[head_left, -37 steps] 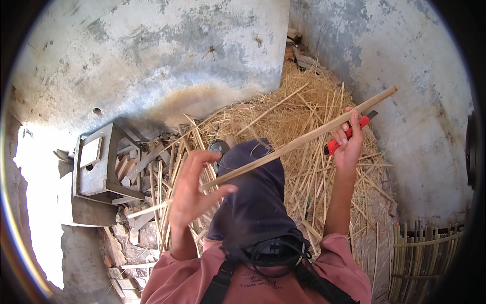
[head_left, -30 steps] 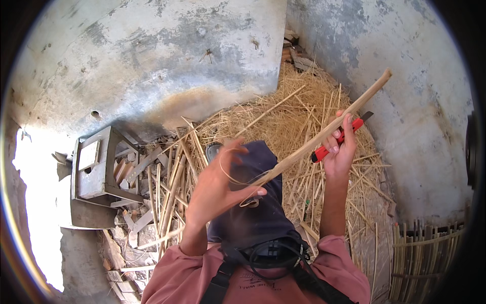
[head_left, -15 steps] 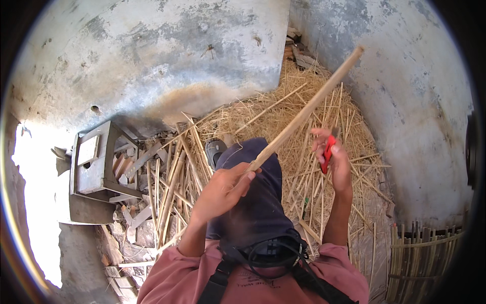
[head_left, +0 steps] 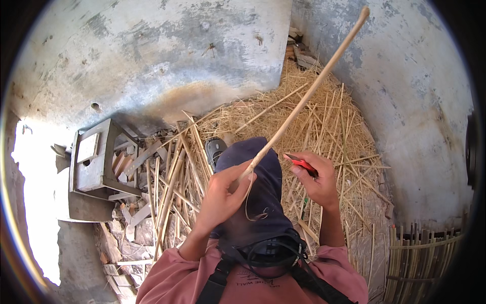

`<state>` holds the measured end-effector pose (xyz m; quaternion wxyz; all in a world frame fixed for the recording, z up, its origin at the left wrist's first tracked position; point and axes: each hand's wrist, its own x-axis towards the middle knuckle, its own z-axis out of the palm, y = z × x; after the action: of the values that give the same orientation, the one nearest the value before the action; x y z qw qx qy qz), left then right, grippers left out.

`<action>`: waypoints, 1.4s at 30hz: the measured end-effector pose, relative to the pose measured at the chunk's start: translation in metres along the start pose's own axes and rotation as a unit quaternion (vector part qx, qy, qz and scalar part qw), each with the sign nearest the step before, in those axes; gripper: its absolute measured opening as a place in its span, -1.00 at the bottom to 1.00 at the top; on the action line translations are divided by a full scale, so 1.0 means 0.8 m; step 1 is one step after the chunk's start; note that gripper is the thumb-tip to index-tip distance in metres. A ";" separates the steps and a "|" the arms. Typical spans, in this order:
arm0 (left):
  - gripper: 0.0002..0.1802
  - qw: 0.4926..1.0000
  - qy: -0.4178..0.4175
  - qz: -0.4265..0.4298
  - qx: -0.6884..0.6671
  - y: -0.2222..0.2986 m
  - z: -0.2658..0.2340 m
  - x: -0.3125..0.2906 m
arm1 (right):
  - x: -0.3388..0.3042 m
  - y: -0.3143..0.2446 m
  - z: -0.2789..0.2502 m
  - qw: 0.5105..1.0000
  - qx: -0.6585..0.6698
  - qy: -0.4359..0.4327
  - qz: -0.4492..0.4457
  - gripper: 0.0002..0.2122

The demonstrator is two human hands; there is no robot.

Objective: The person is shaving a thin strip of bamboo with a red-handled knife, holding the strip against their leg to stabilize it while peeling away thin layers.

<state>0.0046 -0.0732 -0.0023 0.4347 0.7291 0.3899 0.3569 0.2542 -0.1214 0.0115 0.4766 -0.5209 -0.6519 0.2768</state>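
The left hand (head_left: 225, 195) is gripping a pale stick (head_left: 305, 100) by its near end; the right hand (head_left: 320, 183) is holding a red knife (head_left: 306, 166).

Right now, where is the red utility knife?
In the head view, the red utility knife is right of centre, in the right hand, just right of the navy trouser leg.

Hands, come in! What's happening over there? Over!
Left hand gripping pale stick. Right hand holding red cutter, blade off stick. Dark trouser leg underneath.
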 end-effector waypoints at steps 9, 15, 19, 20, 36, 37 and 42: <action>-0.54 0.998 0.032 0.056 -0.020 0.015 0.003 -0.007 | 0.001 -0.002 0.016 0.997 -0.020 0.008 -0.080 -0.62; -0.71 0.999 -0.004 0.034 -0.006 0.020 0.001 -0.004 | 0.000 -0.002 0.022 0.990 -0.080 0.013 -0.114 -0.64; -0.76 0.998 0.034 0.056 -0.003 0.015 0.003 -0.005 | 0.003 0.001 0.023 0.984 -0.109 0.018 -0.142 -0.64; -0.76 0.998 0.037 0.054 0.002 0.019 0.002 -0.005 | 0.004 0.004 0.024 0.982 -0.111 0.023 -0.151 -0.63; -0.71 0.996 -0.045 -0.042 -0.060 0.026 0.003 -0.005 | 0.005 0.021 0.025 0.966 -0.163 0.032 -0.200 -0.67; -0.71 0.997 -0.034 -0.030 -0.057 0.024 0.006 -0.005 | 0.005 0.021 0.026 0.965 -0.164 0.033 -0.200 -0.67; -0.61 1.000 -0.001 -0.001 0.012 0.023 0.017 0.001 | 0.004 0.018 0.028 0.966 -0.167 0.045 -0.194 -0.69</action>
<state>0.0213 -0.0834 0.0093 0.4263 0.7345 0.3944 0.3511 0.2395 -0.1110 -0.0089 0.4564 -0.4689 -0.7550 0.0426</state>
